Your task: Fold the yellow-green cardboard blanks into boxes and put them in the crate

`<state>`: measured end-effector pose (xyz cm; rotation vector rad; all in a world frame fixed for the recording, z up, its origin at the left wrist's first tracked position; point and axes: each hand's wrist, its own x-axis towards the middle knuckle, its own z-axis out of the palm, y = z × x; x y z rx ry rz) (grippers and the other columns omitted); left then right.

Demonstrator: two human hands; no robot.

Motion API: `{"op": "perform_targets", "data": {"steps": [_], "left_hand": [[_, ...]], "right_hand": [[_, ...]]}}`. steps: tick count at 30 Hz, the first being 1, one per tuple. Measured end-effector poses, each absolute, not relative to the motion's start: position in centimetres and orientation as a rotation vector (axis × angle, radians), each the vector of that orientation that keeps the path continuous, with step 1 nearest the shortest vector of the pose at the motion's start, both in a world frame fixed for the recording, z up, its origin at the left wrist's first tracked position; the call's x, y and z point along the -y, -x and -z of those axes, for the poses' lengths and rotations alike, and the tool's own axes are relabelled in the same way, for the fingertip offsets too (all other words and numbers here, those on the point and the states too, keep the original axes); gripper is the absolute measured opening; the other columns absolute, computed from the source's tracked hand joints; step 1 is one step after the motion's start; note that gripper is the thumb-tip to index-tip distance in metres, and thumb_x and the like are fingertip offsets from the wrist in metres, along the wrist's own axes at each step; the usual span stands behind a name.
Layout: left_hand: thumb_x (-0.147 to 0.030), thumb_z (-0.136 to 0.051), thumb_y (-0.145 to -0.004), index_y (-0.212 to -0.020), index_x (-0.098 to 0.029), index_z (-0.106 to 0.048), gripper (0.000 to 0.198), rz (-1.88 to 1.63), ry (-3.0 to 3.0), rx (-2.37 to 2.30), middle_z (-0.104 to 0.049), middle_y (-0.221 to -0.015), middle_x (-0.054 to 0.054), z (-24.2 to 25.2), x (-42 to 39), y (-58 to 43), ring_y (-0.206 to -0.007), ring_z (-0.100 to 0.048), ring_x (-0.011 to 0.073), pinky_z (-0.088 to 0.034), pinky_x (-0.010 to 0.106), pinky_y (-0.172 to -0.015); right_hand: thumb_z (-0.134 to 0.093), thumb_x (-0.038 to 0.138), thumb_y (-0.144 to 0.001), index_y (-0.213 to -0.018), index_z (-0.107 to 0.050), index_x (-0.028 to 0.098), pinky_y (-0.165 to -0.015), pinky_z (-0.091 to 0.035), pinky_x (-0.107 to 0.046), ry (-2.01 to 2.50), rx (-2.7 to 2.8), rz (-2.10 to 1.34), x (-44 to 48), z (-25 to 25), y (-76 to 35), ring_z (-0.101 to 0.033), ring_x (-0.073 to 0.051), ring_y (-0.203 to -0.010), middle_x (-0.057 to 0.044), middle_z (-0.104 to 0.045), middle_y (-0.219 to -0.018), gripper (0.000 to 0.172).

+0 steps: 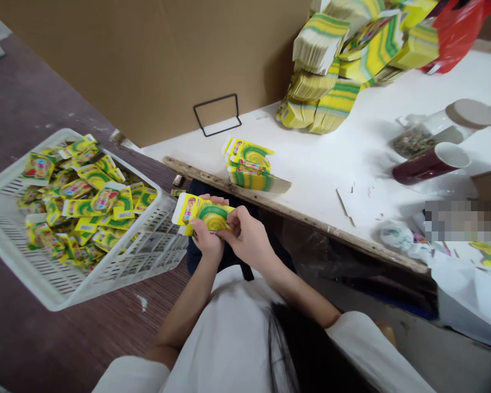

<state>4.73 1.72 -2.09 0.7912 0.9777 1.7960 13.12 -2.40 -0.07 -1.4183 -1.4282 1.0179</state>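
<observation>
Upper garment: white shirt [216, 338], unmarked where visible, with short, loose sleeves [364, 334]. Lower garment: dark trousers [193, 261]. Left hand [207, 237] and right hand [249, 237] bare. Hair [306, 349] long, with loose strands over the shirt.

1. Way through: bench [311, 164] surface between small carton pile [249, 157] and maroon mug [421, 167].
2. Blocked behind: brown cardboard panel [167, 65], wire frame [215, 100], carton stacks [327, 93].
3. Left: crate [159, 232], open-topped, sides blocking.
4. Crate-bench gap occupied: left hand [208, 237], right hand [246, 236], held carton [207, 212].

I can read no word for certain; the red lettering [191, 203] on the yellow carton [213, 214] I hold is too small.
</observation>
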Motion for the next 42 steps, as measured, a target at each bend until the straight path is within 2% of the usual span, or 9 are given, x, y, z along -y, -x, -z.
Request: {"op": "perform_targets", "data": {"steps": [9, 15, 19, 23, 26, 30, 33, 37, 42], "left_hand": [[-0.079, -0.061, -0.077, -0.101, -0.022, -0.066, 0.062, -1.728, -0.743, -0.972, -0.07, -0.091, 0.007, 2.3, -1.5, -4.7, -0.088, -0.071, 0.0257, -0.06, 0.038, -0.08], [-0.082, -0.061, -0.075, -0.106, -0.021, -0.068, 0.069, -1.636, -0.768, -1.0, -0.074, -0.095, 0.01, 3.1, -1.4, -4.1, -0.096, -0.072, 0.0291, -0.06, 0.04, -0.082], [-0.08, -0.059, -0.079, -0.106, -0.022, -0.07, 0.065, -1.522, -0.8, -0.942, -0.075, -0.1, 0.012, 3.7, -1.1, -4.0, -0.103, -0.071, 0.03, -0.06, 0.042, -0.088], [-0.08, -0.063, -0.076, -0.1, -0.022, -0.069, 0.063, -1.503, -0.798, -0.907, -0.073, -0.098, 0.011, 3.6, -0.8, -4.2, -0.101, -0.07, 0.0287, -0.059, 0.04, -0.088], [-0.08, -0.065, -0.074, -0.089, -0.022, -0.065, 0.059, -1.55, -0.761, -0.833, -0.066, -0.083, 0.006, 2.9, -1.0, -4.2, -0.085, -0.068, 0.0234, -0.059, 0.037, -0.082], [-0.075, -0.071, -0.072, -0.077, -0.021, -0.054, 0.057, -1.624, -0.56, -0.863, -0.049, -0.066, -0.003, 2.7, -1.9, -4.0, -0.059, -0.052, 0.0116, -0.051, 0.025, -0.062], [-0.075, -0.069, -0.072, -0.079, -0.02, -0.054, 0.058, -1.538, -0.524, -0.98, -0.049, -0.067, -0.003, 3.4, -2.2, -3.7, -0.058, -0.049, 0.0102, -0.047, 0.022, -0.058], [-0.071, -0.071, -0.068, -0.089, -0.02, -0.06, 0.056, -1.47, -0.691, -1.03, -0.059, -0.082, 0.001, 3.3, -1.7, -3.3, -0.073, -0.057, 0.0146, -0.05, 0.025, -0.066], [-0.046, -0.069, -0.075, -0.074, -0.021, -0.052, 0.031, -1.462, -0.842, -1.196, -0.049, -0.066, -0.004, 2.2, -1.4, -2.3, -0.055, -0.044, 0.0104, -0.04, 0.022, -0.052]], "right_hand": [[-0.057, 0.02, -0.084, -0.082, -0.046, 0.024, -0.069, -0.045, -0.03, 1.405, 1.473, -0.806, 2.6, 0.9, -12.8, -0.055, -0.017, -0.075, -0.001, -0.057, -0.08, 0.012], [-0.064, 0.024, -0.08, -0.083, -0.048, 0.023, -0.06, -0.043, -0.027, 1.265, 1.32, -0.98, 2.0, 0.9, -13.4, -0.049, -0.013, -0.062, 0.003, -0.055, -0.077, 0.016], [-0.058, 0.017, -0.083, -0.085, -0.052, 0.023, -0.077, -0.047, -0.034, 1.295, 1.384, -0.749, 1.6, 1.1, -13.7, -0.056, -0.018, -0.08, -0.003, -0.063, -0.087, 0.008], [-0.07, 0.028, -0.079, -0.091, -0.049, 0.023, -0.07, -0.047, -0.03, 1.232, 1.38, -1.081, 1.4, 1.5, -14.1, -0.057, -0.016, -0.076, 0.0, -0.059, -0.084, 0.025], [-0.069, 0.036, -0.082, -0.096, -0.045, 0.023, -0.063, -0.045, -0.025, 1.064, 1.323, -1.336, 1.8, 1.8, -14.0, -0.055, -0.013, -0.07, 0.003, -0.057, -0.083, 0.03], [-0.072, 0.036, -0.083, -0.113, -0.049, 0.021, -0.069, -0.047, -0.026, 1.08, 1.367, -1.328, 2.3, 2.4, -13.4, -0.057, -0.014, -0.081, -0.001, -0.061, -0.096, 0.04], [-0.082, 0.042, -0.074, -0.115, -0.055, 0.02, -0.065, -0.043, -0.025, 1.159, 1.342, -1.301, 1.9, 3.1, -13.5, -0.05, -0.013, -0.072, 0.003, -0.057, -0.086, 0.054], [-0.08, 0.043, -0.077, -0.107, -0.06, 0.02, -0.059, -0.037, -0.023, 1.158, 1.271, -1.305, 1.2, 3.3, -14.1, -0.042, -0.011, -0.063, 0.006, -0.051, -0.074, 0.042], [-0.075, 0.031, -0.079, -0.093, -0.06, 0.02, -0.058, -0.034, -0.022, 1.099, 1.268, -1.404, 1.4, 2.3, -13.2, -0.04, -0.01, -0.062, 0.007, -0.049, -0.071, 0.023]]}}
